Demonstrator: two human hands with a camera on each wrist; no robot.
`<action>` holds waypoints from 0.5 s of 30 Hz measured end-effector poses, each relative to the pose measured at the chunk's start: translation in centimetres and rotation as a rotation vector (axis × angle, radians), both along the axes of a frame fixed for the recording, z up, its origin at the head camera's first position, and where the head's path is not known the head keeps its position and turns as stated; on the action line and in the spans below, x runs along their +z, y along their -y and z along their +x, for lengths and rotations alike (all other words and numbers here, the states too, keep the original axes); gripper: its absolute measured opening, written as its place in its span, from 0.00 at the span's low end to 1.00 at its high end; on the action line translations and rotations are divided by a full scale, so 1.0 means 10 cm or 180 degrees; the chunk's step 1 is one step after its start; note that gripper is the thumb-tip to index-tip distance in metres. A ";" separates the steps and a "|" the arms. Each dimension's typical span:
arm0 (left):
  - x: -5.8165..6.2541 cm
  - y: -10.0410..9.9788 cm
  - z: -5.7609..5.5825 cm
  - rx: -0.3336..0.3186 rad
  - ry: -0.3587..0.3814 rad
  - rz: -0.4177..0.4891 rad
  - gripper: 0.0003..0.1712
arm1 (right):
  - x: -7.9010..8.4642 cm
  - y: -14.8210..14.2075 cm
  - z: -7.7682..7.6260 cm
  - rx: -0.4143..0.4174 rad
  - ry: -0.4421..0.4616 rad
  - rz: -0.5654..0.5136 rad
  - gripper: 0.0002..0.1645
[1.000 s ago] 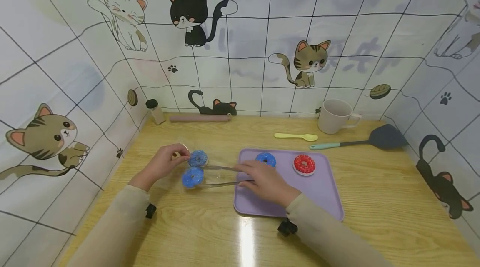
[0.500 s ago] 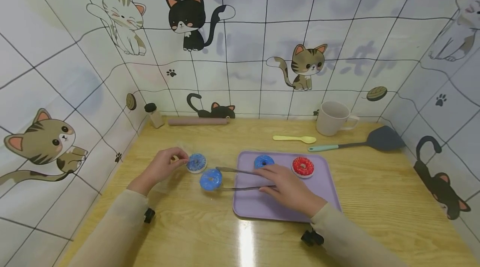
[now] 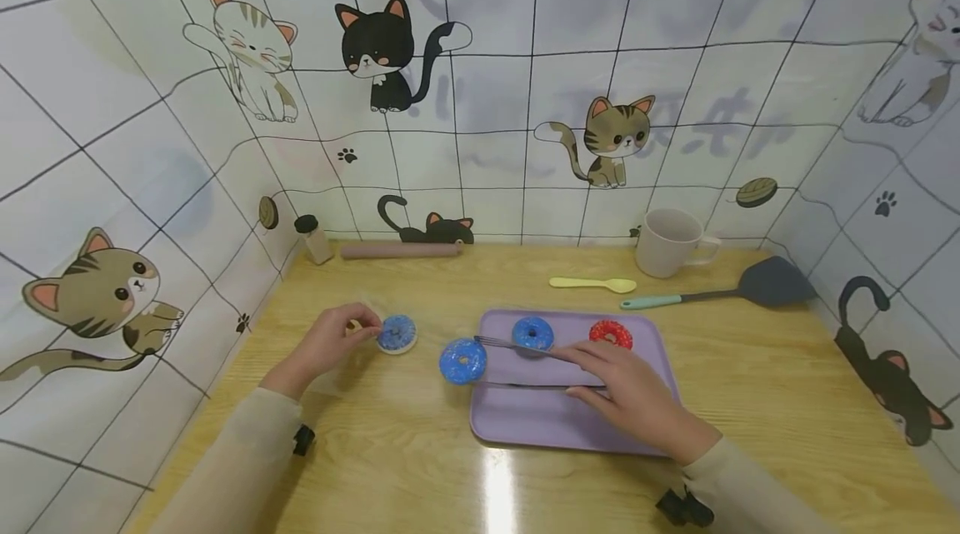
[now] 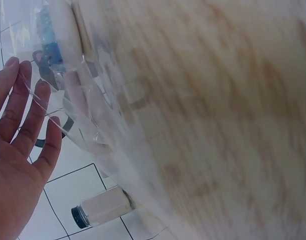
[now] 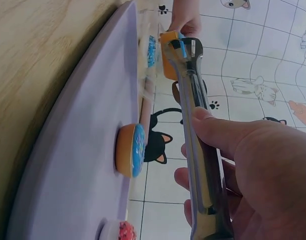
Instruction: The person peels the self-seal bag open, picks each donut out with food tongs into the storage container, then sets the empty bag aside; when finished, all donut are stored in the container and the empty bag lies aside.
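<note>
My left hand [image 3: 330, 344] pinches the edge of a clear plastic bag [image 4: 68, 107], plainest in the left wrist view. At its fingertips a blue-iced toy donut [image 3: 397, 336] lies on the table, seemingly inside the bag. My right hand [image 3: 637, 396] grips metal tongs [image 5: 193, 120], fingers and thumb on opposite sides. Between the tong tips a second blue donut [image 3: 462, 361] is held up near the left edge of the purple tray [image 3: 540, 423]. On that tray rest another blue donut [image 3: 533, 335] and a red one [image 3: 611, 332], partly hidden by the right hand.
Behind the tray lie a yellow spoon [image 3: 592, 284] and a spatula [image 3: 772, 282], with a beige mug [image 3: 667, 244] nearby. Along the back wall are a rolling pin [image 3: 401, 251] and a black-capped shaker [image 3: 315, 242]. Cat-patterned sheeting encloses the table.
The right hand has moved rightward with the tongs, carrying the blue donut away from the other one by the left hand toward the tray. The left hand has stayed nearly in place.
</note>
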State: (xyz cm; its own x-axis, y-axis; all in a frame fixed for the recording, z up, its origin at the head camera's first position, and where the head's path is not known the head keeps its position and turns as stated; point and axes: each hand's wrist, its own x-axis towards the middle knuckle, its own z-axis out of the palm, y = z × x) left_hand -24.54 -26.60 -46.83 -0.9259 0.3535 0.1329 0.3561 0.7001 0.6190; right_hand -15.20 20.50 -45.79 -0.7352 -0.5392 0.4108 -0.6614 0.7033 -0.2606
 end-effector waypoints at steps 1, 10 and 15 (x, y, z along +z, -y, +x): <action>-0.01 0.00 0.00 0.0006 -0.0003 -0.0008 0.03 | 0.01 -0.03 0.02 -0.0019 0.0011 0.0004 0.34; -0.01 0.00 0.03 0.0049 0.0059 0.0011 0.03 | 0.05 -0.31 0.18 -0.0130 -0.0040 0.0040 0.36; -0.03 -0.02 0.01 0.0040 0.0029 0.0062 0.02 | 0.08 -0.58 0.25 -0.0228 -0.0140 -0.0001 0.40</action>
State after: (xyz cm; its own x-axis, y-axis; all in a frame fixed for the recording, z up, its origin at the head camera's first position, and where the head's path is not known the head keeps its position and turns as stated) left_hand -24.46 -26.39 -47.14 -0.9315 0.3393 0.1312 0.3417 0.6921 0.6358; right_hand -12.72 26.32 -45.02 -0.7531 -0.4857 0.4438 -0.6202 0.7492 -0.2325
